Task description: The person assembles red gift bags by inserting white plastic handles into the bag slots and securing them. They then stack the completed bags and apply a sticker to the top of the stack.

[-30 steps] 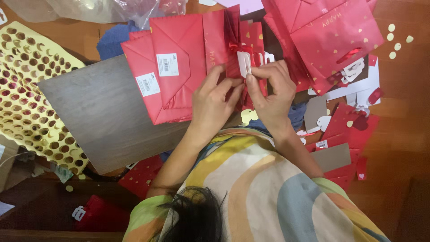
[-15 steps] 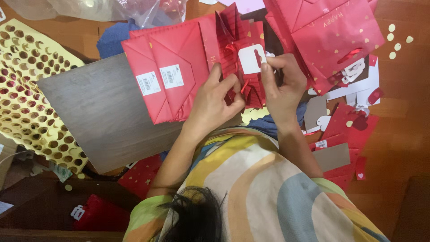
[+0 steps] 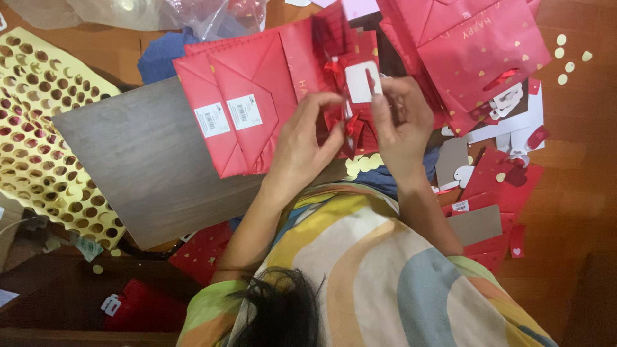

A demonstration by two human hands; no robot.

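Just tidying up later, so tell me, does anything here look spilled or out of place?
Yes. Small pale round cutouts lie scattered loose on the wooden floor at upper right, and red paper scraps are strewn beside the right hand. The left hand rests on the red bags.

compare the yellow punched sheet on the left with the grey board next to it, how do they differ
The yellow punched sheet is pale yellow and riddled with round cut-out holes; the grey board is plain dark grey and solid. The yellow punched sheet lies bare at the far left, while the grey board carries red paper bags on its upper edge. Both lie flat on the wooden surface.
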